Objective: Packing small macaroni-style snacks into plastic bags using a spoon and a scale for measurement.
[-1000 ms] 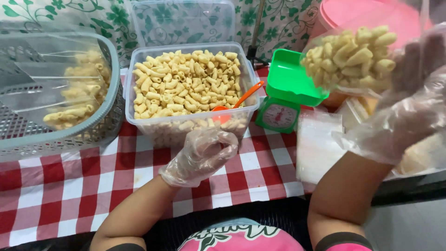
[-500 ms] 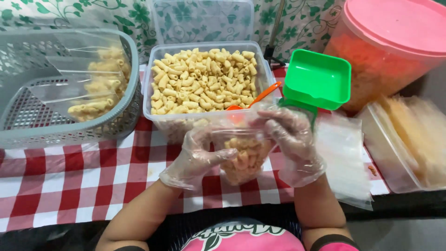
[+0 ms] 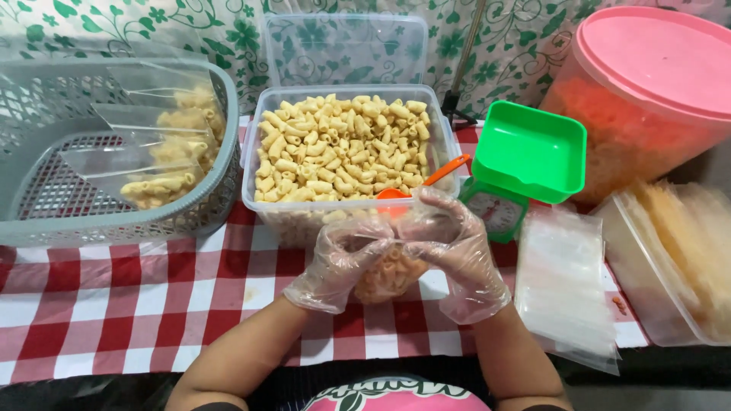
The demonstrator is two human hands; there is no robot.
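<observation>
Head view is showing me both gloved hands now pressed together over the bag, where half a second ago they were sitting a little apart on either side of it. My left hand is curling its fingers closed around the bag's top edge, and my right hand is pinching the same edge from the right, fingertips touching the left ones. The bag is hanging between them just above the checked cloth, on the near side of the tub of pasta. It is sitting higher against the tub than before, and the camera is framing the scene slightly further right.

Most of the bag is hiding behind my fingers; I am only seeing its lower bulge of pasta. Whether its mouth is sealed, I cannot tell. The orange scoop is partly covered by my right hand. The scale has its dial half hidden under the green pan. The basket at left and the pink-lidded bucket at right are running off the picture.
</observation>
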